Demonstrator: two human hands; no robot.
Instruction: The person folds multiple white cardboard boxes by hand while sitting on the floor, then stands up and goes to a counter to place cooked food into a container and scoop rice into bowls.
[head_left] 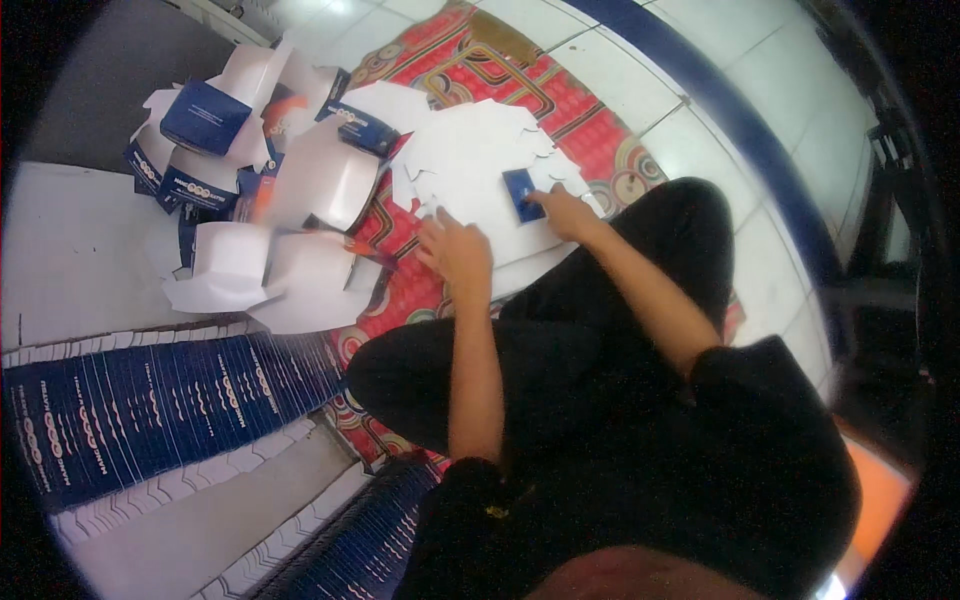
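White card: the flat white card (465,165) lies on the red patterned mat (590,95), in front of the seated person's crossed legs; its edges are cut into tabs and slits, and more white card shows at its near edge, though how many sheets lie there I cannot tell.
Blue panel: a small dark blue panel (520,190) shows on the right part of the white card; whether it is a flap folded over or a separate piece I cannot tell.
Left hand: the left hand (458,258) is at the card's left near edge, fingers loosely bent and a little apart; whether they pinch the edge or only rest there is not clear.
Right hand: the right hand (565,213) reaches in from the right, a finger meeting the blue panel's right edge and the other fingers curled in; the thumb is hard to make out, so I cannot tell whether it pinches.
Weight and feel: probably light, thin and springy, stiff when flat but easy to bend along its creases; the smooth face may slide.
Weak spots: the narrow tabs and slits would likely crease or tear if pulled hard.
Where to hold: the broad outer edges look best, with a flat palm steadying the middle and a fingertip on a fold.
Left side: a heap of opened-out boxes (205,118), white inside and blue outside; nearer the person, a long row of blue cards (170,410).
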